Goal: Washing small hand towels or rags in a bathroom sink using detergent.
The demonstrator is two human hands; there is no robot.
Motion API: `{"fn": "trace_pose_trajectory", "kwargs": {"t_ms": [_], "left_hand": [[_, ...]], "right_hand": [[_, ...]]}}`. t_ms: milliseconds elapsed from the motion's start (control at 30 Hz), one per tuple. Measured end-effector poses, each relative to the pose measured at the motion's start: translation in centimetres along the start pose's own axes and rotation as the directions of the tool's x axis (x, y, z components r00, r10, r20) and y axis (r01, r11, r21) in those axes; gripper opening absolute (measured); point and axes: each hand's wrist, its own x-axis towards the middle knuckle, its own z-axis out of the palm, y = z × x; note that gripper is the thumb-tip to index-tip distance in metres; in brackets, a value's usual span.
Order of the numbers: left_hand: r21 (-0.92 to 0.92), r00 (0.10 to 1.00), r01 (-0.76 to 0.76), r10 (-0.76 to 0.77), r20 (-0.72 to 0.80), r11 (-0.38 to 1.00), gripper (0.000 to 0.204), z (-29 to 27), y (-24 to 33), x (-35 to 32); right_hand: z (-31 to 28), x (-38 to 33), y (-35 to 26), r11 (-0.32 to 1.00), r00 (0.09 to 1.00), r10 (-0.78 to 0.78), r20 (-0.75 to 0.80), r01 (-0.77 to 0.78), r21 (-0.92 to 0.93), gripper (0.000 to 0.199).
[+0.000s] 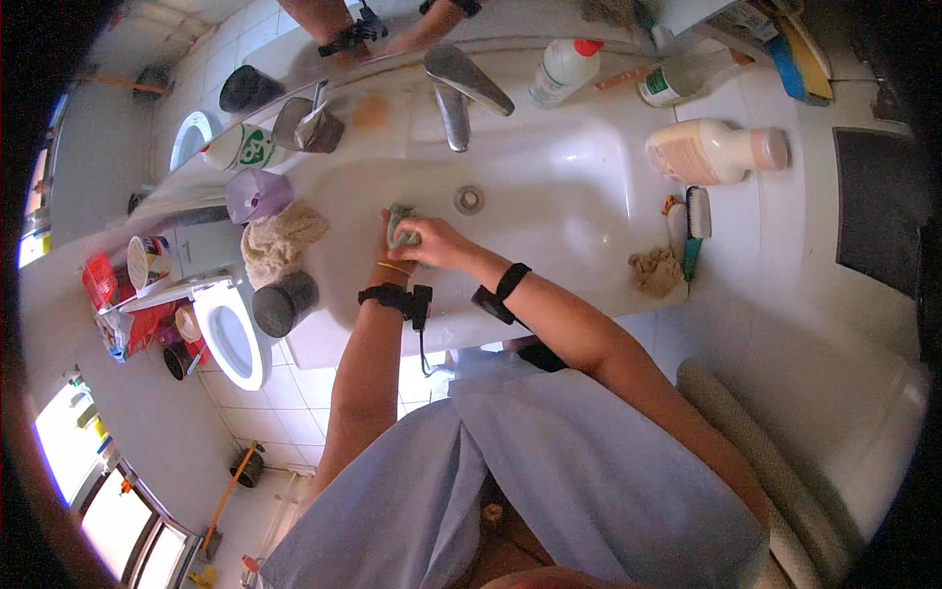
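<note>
Both my hands are together over the left part of a white sink basin (549, 196). A small grey-green piece (400, 222), which looks like a scrubbing pad or a folded cloth, lies between them. My right hand (440, 243) has its fingers closed on it and presses it to the inner side of my left hand (385, 239). The left hand is seen edge-on, its fingers stretched away from me and partly hidden by the pad. Beyond the hands are the drain (469, 199) and a metal faucet (459, 98).
On the left rim stand a dark cup (286, 303), a beige cloth (283, 242) and a purple container (259, 195). A red-capped bottle (565, 73) stands at the back. Rightward lie a cream bottle (711, 152), a brush (698, 214) and a crumpled rag (655, 272).
</note>
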Motion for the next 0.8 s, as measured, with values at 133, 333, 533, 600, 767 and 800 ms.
{"fn": "trace_pose_trajectory", "kwargs": {"t_ms": [133, 333, 533, 600, 767, 800], "left_hand": [[-0.222, 0.73, 0.203, 0.004, 0.684, 0.954, 0.054, 1.8, -3.3, 1.5], [0.613, 0.975, -0.044, 0.168, -0.147, 0.789, 0.056, 2.2, -1.7, -2.0], [0.424, 0.987, 0.06, 0.009, -0.16, 0.904, 0.045, -1.1, 0.1, -0.5], [0.211, 0.997, 0.081, -0.077, -0.028, 0.974, 0.043, -1.5, 0.7, 0.3], [0.165, 0.999, -0.023, 0.016, 0.041, 0.986, 0.042, 1.2, -1.8, -0.1], [0.22, 0.998, -0.036, 0.048, -0.048, 0.975, 0.042, 2.2, -2.5, -0.5]], "right_hand": [[-2.1, 0.7, -1.9, 0.984, 0.973, 0.083, -0.213, -0.114, -0.137, 0.038], [-9.8, -1.6, 4.8, 0.834, 0.668, -0.057, -0.742, -0.377, -0.403, 0.028], [-3.3, -1.3, 4.0, 0.967, 0.962, 0.252, -0.101, -0.246, 0.073, 0.056], [-0.6, -0.2, 1.2, 0.992, 0.991, 0.119, -0.063, -0.115, 0.057, 0.047], [-1.7, 0.5, -3.0, 0.977, 0.981, 0.15, -0.122, -0.167, -0.136, 0.044], [-3.2, 0.6, -2.7, 0.941, 0.965, 0.182, -0.188, -0.226, -0.253, 0.043]]}}
